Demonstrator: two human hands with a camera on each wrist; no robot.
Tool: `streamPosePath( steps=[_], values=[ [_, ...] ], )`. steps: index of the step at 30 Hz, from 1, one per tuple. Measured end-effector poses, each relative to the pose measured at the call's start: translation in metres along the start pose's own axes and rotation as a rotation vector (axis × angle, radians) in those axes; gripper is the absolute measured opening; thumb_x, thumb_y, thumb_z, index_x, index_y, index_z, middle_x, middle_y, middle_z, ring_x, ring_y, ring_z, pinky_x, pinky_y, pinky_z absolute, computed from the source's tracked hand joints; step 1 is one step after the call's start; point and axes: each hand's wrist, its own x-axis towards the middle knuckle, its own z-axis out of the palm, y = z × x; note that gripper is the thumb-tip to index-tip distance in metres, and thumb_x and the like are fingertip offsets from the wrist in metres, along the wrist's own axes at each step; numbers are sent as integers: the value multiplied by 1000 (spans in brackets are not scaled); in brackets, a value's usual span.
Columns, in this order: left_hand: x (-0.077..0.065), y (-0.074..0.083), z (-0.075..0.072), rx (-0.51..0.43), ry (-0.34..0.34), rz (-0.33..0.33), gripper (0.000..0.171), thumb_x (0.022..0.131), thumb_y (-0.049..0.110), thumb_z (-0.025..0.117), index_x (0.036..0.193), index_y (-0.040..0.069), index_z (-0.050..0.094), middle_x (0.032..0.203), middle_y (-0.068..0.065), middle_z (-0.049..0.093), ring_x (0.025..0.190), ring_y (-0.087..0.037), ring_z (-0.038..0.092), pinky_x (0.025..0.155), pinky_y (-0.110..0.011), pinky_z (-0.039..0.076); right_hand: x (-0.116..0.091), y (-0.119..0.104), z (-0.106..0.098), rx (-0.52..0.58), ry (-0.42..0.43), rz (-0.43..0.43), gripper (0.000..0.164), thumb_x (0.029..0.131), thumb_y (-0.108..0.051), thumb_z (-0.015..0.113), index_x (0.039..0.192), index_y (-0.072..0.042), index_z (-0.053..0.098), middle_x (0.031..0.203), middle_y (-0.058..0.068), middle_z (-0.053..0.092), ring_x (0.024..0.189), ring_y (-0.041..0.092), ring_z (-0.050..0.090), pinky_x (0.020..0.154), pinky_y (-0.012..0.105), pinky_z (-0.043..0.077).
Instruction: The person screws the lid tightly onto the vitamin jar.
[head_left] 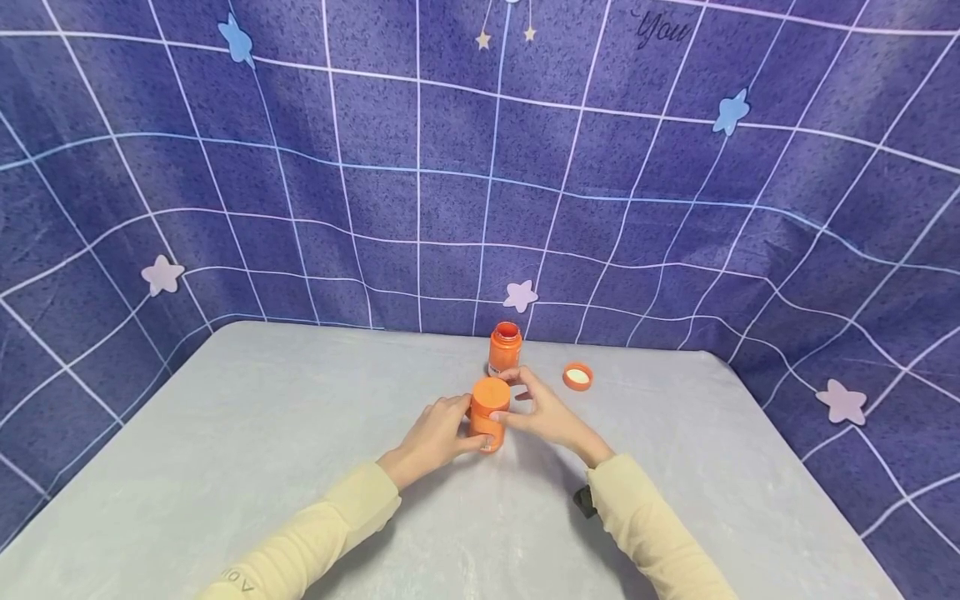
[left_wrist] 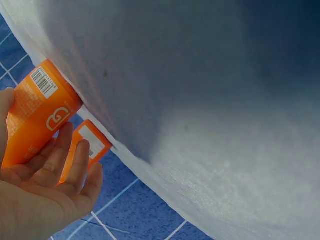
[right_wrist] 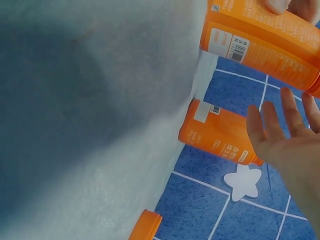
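An orange capped bottle (head_left: pixel 487 429) stands upright on the table between the two hands. My left hand (head_left: pixel 433 427) grips its body from the left, thumb on the near side. At its top, my right hand (head_left: pixel 546 414) holds the orange cap (head_left: pixel 491 392) between thumb and forefinger; the other fingers (right_wrist: pixel 289 107) spread loosely in the right wrist view. Just behind stands a second orange bottle (head_left: pixel 504 354), its mouth uncovered. A loose orange cap (head_left: pixel 577 377) lies to the right of that bottle, white inside facing up.
The pale grey table (head_left: pixel 315 392) ends at the back against a blue curtain (head_left: pixel 375 208) with white grid lines and star shapes. A small dark object (head_left: pixel 585 501) shows beside the right sleeve (head_left: pixel 652 525).
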Motion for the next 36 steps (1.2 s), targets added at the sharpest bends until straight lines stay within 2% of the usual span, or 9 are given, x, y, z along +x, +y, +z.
streamPosePath(
  steps=[5,12,18,24,33,36],
  values=[
    [0,-1,1,-8,-5,-1,48,73,39,74,108,11,58,95,-2,67,87,-20,63,77,-35,48,0,-1,-3,22,-51,-11,58,80,-16,69,129,-3,42,128,7,48,114,25,46,93,53,39],
    [0,-1,1,-22,-14,-14,49,73,39,74,110,11,58,97,-2,68,88,-20,64,78,-34,49,1,1,-10,58,-132,-17,53,84,-11,63,132,-3,41,135,11,44,122,25,43,96,53,37],
    [0,-1,1,-24,-9,-8,47,73,39,74,108,11,58,96,-2,68,86,-20,64,76,-34,49,2,1,-12,87,-158,-29,52,85,-8,61,133,-3,42,136,13,42,124,29,40,96,53,38],
    [-1,-1,1,-31,-9,-13,47,73,39,74,108,11,58,96,-2,68,87,-20,64,77,-35,49,2,-2,-11,77,-148,-34,48,84,-4,61,130,-5,45,134,14,44,124,30,39,95,54,38],
    [-1,0,0,-27,-3,-4,47,73,37,74,108,11,58,95,-3,68,86,-22,64,75,-35,49,-3,-31,-9,64,-64,14,45,80,-2,66,118,7,44,119,21,51,115,35,46,93,57,37],
    [0,0,1,-29,2,0,46,73,37,75,107,10,58,94,-3,68,85,-21,64,75,-35,49,-3,-34,-7,54,-36,19,44,79,-2,67,115,8,44,116,22,51,112,35,47,92,57,38]
  ],
)
